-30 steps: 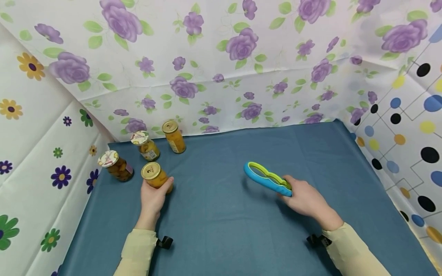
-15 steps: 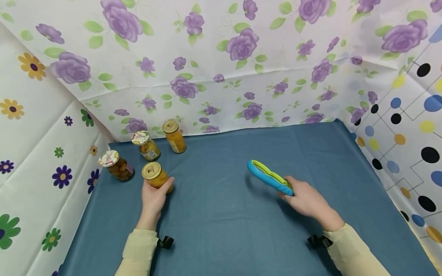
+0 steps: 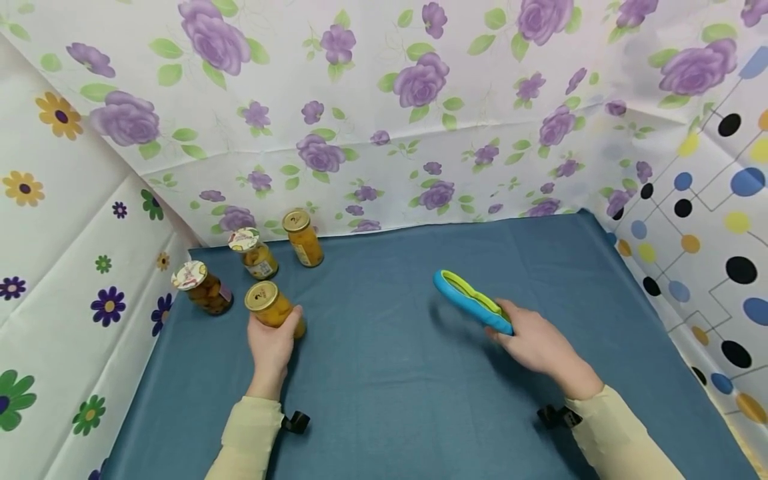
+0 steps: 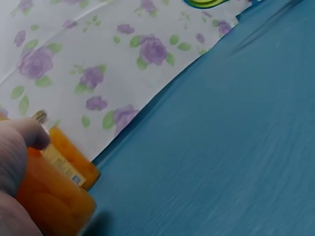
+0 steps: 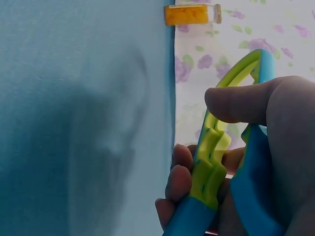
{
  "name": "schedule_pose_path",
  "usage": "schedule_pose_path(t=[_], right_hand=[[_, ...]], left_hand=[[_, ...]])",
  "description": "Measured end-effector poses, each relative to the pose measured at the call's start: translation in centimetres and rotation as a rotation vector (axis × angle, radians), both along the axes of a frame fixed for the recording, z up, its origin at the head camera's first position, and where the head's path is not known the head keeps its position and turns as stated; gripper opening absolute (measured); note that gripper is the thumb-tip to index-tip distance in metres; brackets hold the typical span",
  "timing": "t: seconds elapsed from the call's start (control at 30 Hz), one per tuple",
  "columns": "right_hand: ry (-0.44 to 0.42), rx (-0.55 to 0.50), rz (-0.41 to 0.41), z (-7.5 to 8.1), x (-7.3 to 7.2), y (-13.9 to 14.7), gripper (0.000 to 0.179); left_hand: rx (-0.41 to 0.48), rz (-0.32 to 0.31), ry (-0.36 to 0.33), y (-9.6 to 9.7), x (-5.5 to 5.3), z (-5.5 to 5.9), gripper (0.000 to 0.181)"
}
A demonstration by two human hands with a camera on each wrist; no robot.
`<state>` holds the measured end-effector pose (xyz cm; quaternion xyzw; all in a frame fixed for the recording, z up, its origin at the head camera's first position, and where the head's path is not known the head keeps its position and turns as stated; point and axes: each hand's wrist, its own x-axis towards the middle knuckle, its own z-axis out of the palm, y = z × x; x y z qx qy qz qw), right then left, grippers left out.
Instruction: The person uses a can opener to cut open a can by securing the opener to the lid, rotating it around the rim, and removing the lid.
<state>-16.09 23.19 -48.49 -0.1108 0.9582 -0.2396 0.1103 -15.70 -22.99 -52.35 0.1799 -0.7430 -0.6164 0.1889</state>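
Note:
My left hand (image 3: 271, 343) grips a gold-lidded jar of orange fruit (image 3: 277, 312) around its body, thumb on the right side, with the lid showing above the fingers. The same jar (image 4: 56, 204) fills the lower left corner in the left wrist view. To the right, my right hand (image 3: 537, 339) holds a blue and lime-green jar opener (image 3: 468, 305) by its handle end, above the cloth. In the right wrist view, thumb and fingers wrap the scalloped arms of the jar opener (image 5: 209, 160), which stand a little apart; its far end points away, up and left in the head view.
Beyond the held jar stand a second gold-lidded jar (image 3: 305, 241), a jar with a patterned lid (image 3: 259, 259) and a darker jar (image 3: 209, 293) at the far left. Blue cloth (image 3: 384, 400) covers the table. Flowered sheets (image 3: 384, 80) rise behind and beside it.
The jar opener has turned slightly, its far end shifting right and up, and it looks narrower. The left hand and its jar have shifted slightly, with the jar's base a little further right.

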Motion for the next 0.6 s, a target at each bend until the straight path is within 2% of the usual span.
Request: schedule_pose_path(t=[0.1, 0.23, 0.33, 0.4, 0.6], right_hand=[[0.017, 0.020, 0.000, 0.7, -0.3, -0.2, 0.070], [0.072, 0.051, 0.000, 2.1, -0.6, -1.1, 0.071], [0.129, 0.056, 0.000, 3.6, -0.7, -2.3, 0.070], [0.166, 0.050, -0.001, 4.6, -0.6, -3.1, 0.069], [0.280, 0.061, 0.050, 7.6, 0.1, -6.2, 0.074]], left_hand=[[-0.008, 0.023, 0.084, 1.3, 0.2, 0.1, 0.049], [-0.046, -0.014, 0.193, 3.5, 0.7, 0.7, 0.047], [-0.073, -0.083, 0.251, 5.5, 1.1, 1.0, 0.047], [-0.089, -0.137, 0.264, 7.0, 1.5, 1.1, 0.045], [-0.159, -0.347, 0.248, 10.7, 2.4, 0.9, 0.039]])
